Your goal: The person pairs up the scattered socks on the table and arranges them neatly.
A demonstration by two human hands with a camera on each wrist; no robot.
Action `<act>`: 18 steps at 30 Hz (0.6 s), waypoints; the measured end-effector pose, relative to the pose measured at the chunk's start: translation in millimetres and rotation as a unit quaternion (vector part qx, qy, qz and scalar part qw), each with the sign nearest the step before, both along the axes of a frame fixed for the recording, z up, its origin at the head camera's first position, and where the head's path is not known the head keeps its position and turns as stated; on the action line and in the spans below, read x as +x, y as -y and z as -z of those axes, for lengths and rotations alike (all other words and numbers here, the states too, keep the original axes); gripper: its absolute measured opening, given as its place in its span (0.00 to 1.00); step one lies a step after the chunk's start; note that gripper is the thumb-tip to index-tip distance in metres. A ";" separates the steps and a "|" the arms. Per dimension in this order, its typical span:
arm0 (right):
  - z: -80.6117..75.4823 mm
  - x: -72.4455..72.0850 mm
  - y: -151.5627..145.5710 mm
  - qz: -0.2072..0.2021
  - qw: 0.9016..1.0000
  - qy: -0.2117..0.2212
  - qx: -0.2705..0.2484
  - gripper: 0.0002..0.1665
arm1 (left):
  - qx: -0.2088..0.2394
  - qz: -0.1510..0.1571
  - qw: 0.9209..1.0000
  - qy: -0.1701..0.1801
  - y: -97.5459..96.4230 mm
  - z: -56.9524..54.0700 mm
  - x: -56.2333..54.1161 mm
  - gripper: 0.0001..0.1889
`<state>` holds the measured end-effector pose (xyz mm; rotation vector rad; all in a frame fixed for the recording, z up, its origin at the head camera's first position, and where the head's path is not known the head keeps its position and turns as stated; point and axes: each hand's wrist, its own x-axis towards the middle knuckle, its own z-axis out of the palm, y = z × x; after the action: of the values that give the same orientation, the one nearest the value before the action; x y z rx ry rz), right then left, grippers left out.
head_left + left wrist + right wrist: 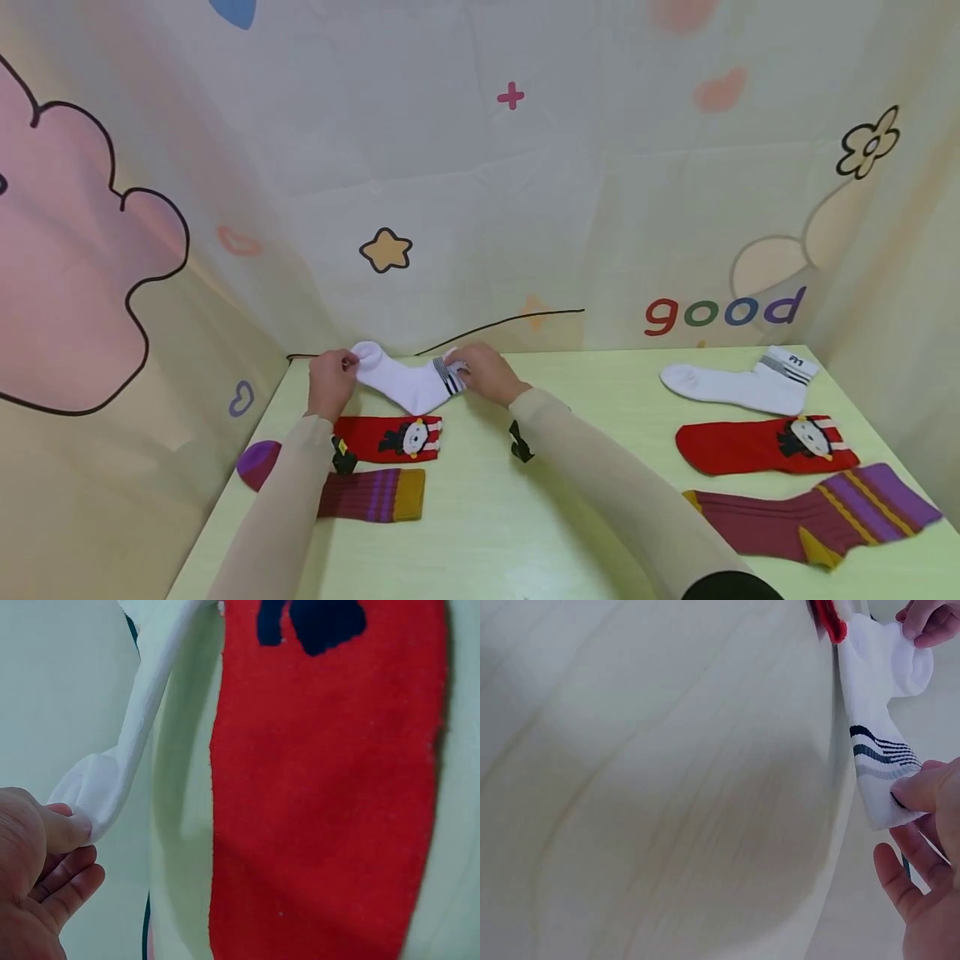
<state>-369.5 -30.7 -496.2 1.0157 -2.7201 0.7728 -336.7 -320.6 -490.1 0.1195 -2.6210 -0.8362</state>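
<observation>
A white sock [401,382] with dark stripes near its cuff is stretched between both hands at the table's back left. My left hand [332,382] pinches its toe end between thumb and fingers, as the left wrist view also shows on the white sock [94,787]. The right hand [489,372] pinches the cuff beside the stripes; in the right wrist view the thumb lies over the cuff of the white sock [881,750]. Just in front lies a red sock [363,437] with a cartoon figure, partly hidden by the left wrist.
A maroon sock [360,493] with a mustard cuff lies nearest, crossed by the left forearm. On the table's right are another white sock [738,387], a red sock [731,447] and a maroon-and-purple striped sock [772,521]. A printed curtain [480,208] hangs behind the table.
</observation>
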 end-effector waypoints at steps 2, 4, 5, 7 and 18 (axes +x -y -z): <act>-2.3 0.8 -1.3 0.002 1.000 -0.006 -0.001 0.15 | 0.003 0.001 1.000 -0.006 -0.6 -1.8 1.7 0.06; -5.3 1.7 -2.4 0.003 1.000 -0.008 -0.001 0.15 | 0.004 0.004 1.000 -0.009 -0.9 -4.0 3.0 0.06; -7.1 2.2 -3.0 0.004 1.000 -0.007 -0.001 0.15 | 0.006 0.005 1.000 -0.009 -0.9 -5.3 3.6 0.07; -10.1 3.1 -4.3 0.006 1.000 -0.006 0.003 0.15 | 0.015 0.005 1.000 -0.008 -1.1 -8.0 5.2 0.07; -26.8 7.4 -15.7 -0.017 1.000 -0.001 -0.013 0.16 | 0.047 0.006 0.999 -0.021 -4.8 -20.3 12.0 0.08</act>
<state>-362.1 -14.9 -469.4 1.0601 -2.6894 0.8106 -324.7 -315.9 -469.8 0.1100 -2.5453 -0.9562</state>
